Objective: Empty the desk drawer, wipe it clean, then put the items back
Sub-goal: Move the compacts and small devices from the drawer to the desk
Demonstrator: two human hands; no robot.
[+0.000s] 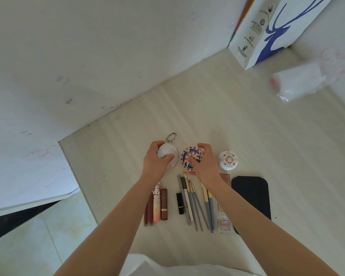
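Note:
On the pale wooden desk cosmetics lie in rows. My left hand grips a small round mirror with a metal ring at its far end. My right hand holds a round compact with a blue and pink pattern. A white round compact with a pink flower pattern sits just right of it. Nearer me lie lipsticks, a black lipstick, several brushes and pencils, a clear eyeshadow case and a dark flat pouch. No drawer is in view.
A white paper bag with a blue deer print stands at the far right against the wall. A crumpled clear plastic bag lies to its right. The desk's left edge drops to the tiled floor.

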